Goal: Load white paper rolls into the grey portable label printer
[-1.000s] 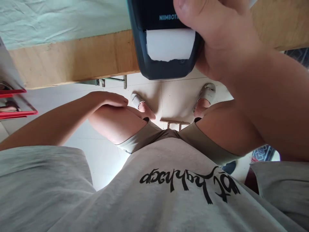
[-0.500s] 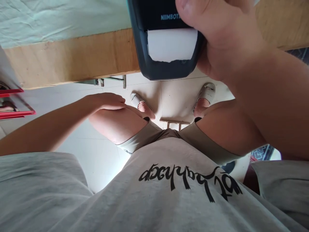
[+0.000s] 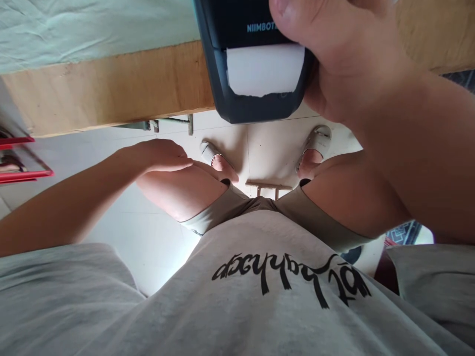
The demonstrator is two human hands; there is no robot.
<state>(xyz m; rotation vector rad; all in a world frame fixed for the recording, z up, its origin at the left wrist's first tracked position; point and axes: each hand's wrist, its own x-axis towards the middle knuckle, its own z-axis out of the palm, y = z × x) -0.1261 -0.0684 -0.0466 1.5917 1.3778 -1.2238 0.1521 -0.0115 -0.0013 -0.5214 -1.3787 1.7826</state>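
Note:
My right hand (image 3: 334,54) is wrapped round a dark NIIMBOT label printer (image 3: 256,109), thumb on its top face and the fingers mostly hidden along its right side. A strip of white label paper (image 3: 264,70) with a ragged lower edge sticks out of the printer's slot. The printer's upper part is cut off by the frame's top. Lower left, my left hand (image 3: 161,154) lies over my bare knee (image 3: 178,190) with nothing visible in it; its fingers are only partly seen.
A wooden table edge (image 3: 122,89) runs across the top, with a pale green cloth (image 3: 92,29) behind it. Red-edged shelves or trays (image 3: 27,174) stand at far left. Below are my slippered feet, a wooden bar (image 3: 269,185) and the tiled floor (image 3: 248,148).
My left hand has risen slightly on the knee, and its wrist has shifted a little. The right hand and the label printer have hardly moved.

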